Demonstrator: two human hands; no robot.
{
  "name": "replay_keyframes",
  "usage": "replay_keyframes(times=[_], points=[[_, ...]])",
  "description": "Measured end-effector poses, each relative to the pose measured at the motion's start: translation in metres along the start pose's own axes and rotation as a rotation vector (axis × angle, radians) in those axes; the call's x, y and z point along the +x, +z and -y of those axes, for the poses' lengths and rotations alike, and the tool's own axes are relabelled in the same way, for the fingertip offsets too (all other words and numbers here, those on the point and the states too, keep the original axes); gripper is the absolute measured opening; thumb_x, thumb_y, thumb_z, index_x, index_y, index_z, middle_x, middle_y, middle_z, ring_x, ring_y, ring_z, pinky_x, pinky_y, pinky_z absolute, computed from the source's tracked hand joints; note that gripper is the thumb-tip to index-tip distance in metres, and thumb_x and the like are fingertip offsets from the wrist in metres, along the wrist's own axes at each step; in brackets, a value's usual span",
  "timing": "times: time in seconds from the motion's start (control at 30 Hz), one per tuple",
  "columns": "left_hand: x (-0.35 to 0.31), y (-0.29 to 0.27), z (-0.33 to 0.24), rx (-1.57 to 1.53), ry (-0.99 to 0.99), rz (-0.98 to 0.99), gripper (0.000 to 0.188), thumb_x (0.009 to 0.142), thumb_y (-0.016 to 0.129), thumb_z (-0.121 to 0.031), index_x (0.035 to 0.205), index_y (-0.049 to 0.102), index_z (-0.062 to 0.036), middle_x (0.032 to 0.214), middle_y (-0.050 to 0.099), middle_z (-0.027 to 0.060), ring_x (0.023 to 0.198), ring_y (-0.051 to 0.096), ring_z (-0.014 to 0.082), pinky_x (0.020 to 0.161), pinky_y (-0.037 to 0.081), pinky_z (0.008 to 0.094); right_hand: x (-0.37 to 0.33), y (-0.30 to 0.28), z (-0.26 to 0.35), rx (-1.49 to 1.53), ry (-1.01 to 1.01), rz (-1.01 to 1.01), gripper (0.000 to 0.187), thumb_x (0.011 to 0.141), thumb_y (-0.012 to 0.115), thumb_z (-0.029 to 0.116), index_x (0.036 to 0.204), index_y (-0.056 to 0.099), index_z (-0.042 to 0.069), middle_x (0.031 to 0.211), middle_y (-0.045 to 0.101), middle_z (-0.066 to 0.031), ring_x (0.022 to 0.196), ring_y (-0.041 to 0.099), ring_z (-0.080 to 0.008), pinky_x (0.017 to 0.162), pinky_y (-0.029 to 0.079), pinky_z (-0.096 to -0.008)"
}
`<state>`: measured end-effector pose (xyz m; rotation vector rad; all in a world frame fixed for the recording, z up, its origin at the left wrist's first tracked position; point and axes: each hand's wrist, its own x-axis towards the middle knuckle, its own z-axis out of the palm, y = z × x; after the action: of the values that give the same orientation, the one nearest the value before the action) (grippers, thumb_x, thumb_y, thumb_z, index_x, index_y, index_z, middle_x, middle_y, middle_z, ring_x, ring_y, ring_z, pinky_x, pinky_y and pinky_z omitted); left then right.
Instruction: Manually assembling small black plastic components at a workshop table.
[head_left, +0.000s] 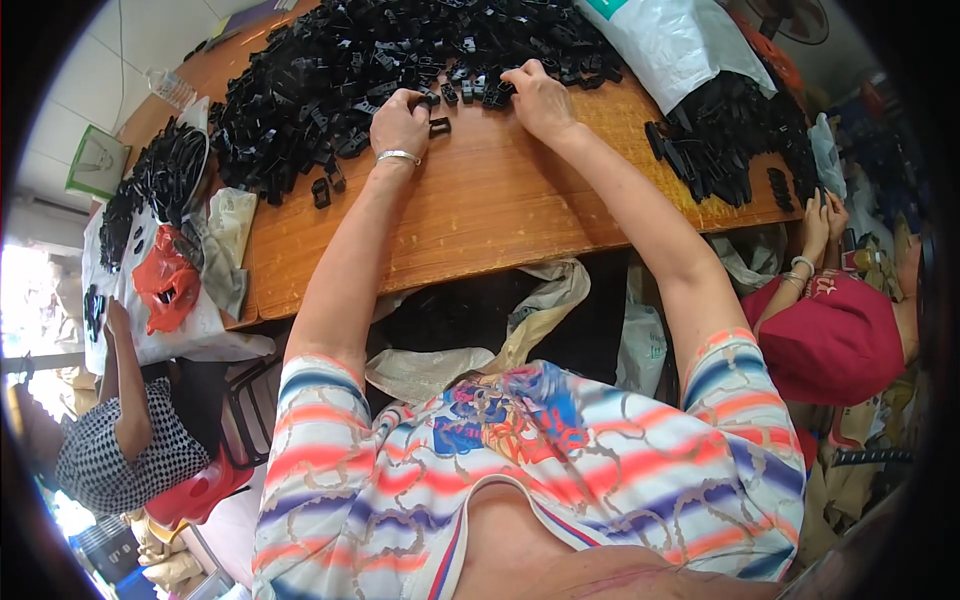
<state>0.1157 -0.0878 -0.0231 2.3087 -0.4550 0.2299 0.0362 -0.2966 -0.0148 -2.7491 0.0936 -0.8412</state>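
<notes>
A big heap of small black plastic parts (330, 70) covers the far part of a wooden table (470, 215). My left hand (398, 122), with a silver bracelet on its wrist, rests at the near edge of the heap, fingers curled on a black part. My right hand (538, 98) lies a little to the right, fingertips pressed into the parts at the heap's edge. One loose black part (439, 126) sits between the two hands. A few more parts (322, 190) lie apart at the left.
A white plastic bag (672, 40) spills more black parts (730, 140) at the table's right end. A person in red (835, 335) sits at the right, another in a dotted top (130, 440) at the left beside bags (165, 280) of parts. Open bags (470, 350) hang under the table.
</notes>
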Motion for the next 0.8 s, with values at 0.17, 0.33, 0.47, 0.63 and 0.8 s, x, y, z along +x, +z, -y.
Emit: replay_keyframes(times=[0.17, 0.33, 0.47, 0.63, 0.8], points=[[-0.009, -0.008, 0.001, -0.14, 0.014, -0.039, 0.016, 0.086, 0.066, -0.022, 0.098, 0.067, -0.0111, 0.086, 0.071, 0.0109, 0.083, 0.068, 0.0309, 0.074, 0.053, 0.0396, 0.002, 0.006, 0.032, 0.081, -0.095, 0.027, 0.027, 0.08, 0.067, 0.005, 0.105, 0.068, 0.014, 0.103, 0.06, -0.0079, 0.086, 0.066, -0.032, 0.075, 0.056, -0.0421], [-0.046, -0.025, -0.012, -0.105, 0.188, 0.224, 0.011, 0.086, 0.068, -0.014, 0.09, 0.065, -0.0043, 0.083, 0.07, 0.0124, 0.075, 0.068, 0.0224, 0.068, 0.053, 0.034, 0.007, 0.006, 0.009, -0.048, -0.064, 0.058, 0.031, 0.082, 0.058, 0.001, 0.109, 0.067, 0.013, 0.11, 0.056, -0.0133, 0.093, 0.066, -0.0317, 0.08, 0.056, -0.0421], [-0.072, -0.025, -0.014, 0.101, 0.425, 0.298, 0.013, 0.087, 0.067, -0.02, 0.091, 0.07, -0.0074, 0.089, 0.065, 0.011, 0.084, 0.062, 0.032, 0.074, 0.05, 0.0405, 0.013, 0.009, -0.011, -0.087, -0.138, 0.123, 0.03, 0.083, 0.058, 0.002, 0.11, 0.066, 0.012, 0.111, 0.055, -0.0148, 0.094, 0.066, -0.0323, 0.081, 0.056, -0.042], [-0.081, -0.03, -0.01, 0.049, 0.365, 0.255, 0.016, 0.087, 0.067, -0.02, 0.093, 0.07, -0.0054, 0.091, 0.064, 0.0114, 0.083, 0.063, 0.0306, 0.074, 0.051, 0.0391, 0.021, -0.001, -0.004, -0.17, -0.064, 0.283, 0.021, 0.083, 0.064, 0.008, 0.104, 0.065, 0.008, 0.11, 0.055, -0.0155, 0.091, 0.066, -0.0348, 0.08, 0.056, -0.0427], [-0.094, -0.04, -0.01, -0.022, 0.272, 0.281, 0.021, 0.084, 0.07, -0.021, 0.099, 0.069, -0.006, 0.094, 0.063, 0.0104, 0.091, 0.061, 0.0301, 0.08, 0.051, 0.0389, -0.001, -0.012, 0.007, -0.019, 0.071, 0.272, 0.026, 0.08, 0.07, 0.022, 0.097, 0.063, 0.004, 0.101, 0.064, -0.0189, 0.09, 0.067, -0.0367, 0.079, 0.054, -0.044]])
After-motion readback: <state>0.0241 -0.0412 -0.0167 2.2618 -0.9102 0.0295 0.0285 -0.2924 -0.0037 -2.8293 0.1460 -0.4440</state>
